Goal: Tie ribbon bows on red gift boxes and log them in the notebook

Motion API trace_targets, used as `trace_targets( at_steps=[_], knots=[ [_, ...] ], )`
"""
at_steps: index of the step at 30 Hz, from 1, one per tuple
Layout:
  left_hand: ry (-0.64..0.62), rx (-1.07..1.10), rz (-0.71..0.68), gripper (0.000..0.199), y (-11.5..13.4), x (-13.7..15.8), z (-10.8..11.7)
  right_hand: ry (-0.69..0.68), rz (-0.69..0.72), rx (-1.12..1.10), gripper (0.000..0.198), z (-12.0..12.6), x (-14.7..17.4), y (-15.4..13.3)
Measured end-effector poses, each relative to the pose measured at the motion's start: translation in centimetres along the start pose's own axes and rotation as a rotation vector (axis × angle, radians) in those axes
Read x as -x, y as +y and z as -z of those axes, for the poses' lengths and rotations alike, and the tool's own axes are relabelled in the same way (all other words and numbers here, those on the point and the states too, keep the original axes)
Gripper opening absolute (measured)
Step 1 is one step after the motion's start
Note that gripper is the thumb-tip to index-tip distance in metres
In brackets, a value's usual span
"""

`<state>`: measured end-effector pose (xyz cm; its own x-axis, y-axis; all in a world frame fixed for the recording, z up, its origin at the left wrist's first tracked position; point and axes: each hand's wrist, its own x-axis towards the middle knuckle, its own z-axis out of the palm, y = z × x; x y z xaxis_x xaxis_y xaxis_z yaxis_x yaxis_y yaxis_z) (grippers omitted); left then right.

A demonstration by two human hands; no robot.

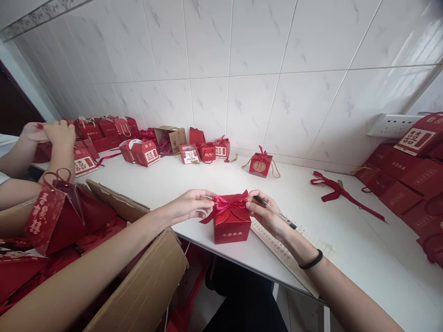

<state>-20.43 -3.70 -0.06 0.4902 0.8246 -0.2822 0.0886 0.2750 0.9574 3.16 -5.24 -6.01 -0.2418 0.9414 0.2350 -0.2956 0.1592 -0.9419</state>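
A red gift box (231, 230) with gold lettering stands upright near the table's front edge. Across its top lies a bow of shiny red ribbon (226, 204). My left hand (192, 205) pinches the bow's left loop between thumb and fingers. On the other side, my right hand (266, 214) pinches the right loop. A pen (275, 212) also rests in my right hand, lying across it. Under my right forearm is a printed sheet or booklet (280, 249), partly covered by the arm.
At left, an open cardboard box (148, 276) holds red boxes and bags. Another person's hands (51, 133) work beside stacked red boxes (104, 133). A small tied box (260, 163) stands near the wall. At right lie loose ribbons (335, 189) and more stacked boxes (408, 170).
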Motion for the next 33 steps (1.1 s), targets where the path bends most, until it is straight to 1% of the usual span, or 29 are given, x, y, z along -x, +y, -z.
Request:
trace_targets(
  at_steps=[3,8,14,19,23,26,29,33],
  knots=[
    [-0.005,0.012,-0.002,0.033,0.1,0.1,-0.1,-0.012,0.016,-0.014,0.026,0.0,0.0,0.0],
    [-0.04,0.044,-0.007,0.029,0.1,0.2,-0.1,-0.004,0.046,0.005,0.027,-0.1,0.0,0.1],
    [0.034,0.118,0.0,0.03,0.1,0.1,-0.2,0.001,0.049,0.044,0.027,-0.1,0.1,0.2],
    [0.004,0.129,0.0,0.036,0.3,0.1,-0.2,0.008,-0.011,0.047,0.037,-0.4,0.0,-0.2],
    [0.03,0.117,-0.008,0.041,0.2,0.1,-0.1,0.023,-0.014,0.076,0.041,-0.7,0.0,-0.5],
    [0.023,0.125,0.002,0.042,0.2,0.1,0.0,0.001,-0.044,0.02,0.044,-0.8,0.0,-0.8],
    [-0.001,0.132,0.006,0.038,0.1,0.0,0.2,-0.03,-0.08,-0.075,0.045,-0.8,0.2,-1.0],
    [-0.031,0.096,0.032,0.029,-0.2,-0.2,0.5,0.023,-0.128,-0.073,0.046,-0.9,0.3,-1.2]
  ],
)
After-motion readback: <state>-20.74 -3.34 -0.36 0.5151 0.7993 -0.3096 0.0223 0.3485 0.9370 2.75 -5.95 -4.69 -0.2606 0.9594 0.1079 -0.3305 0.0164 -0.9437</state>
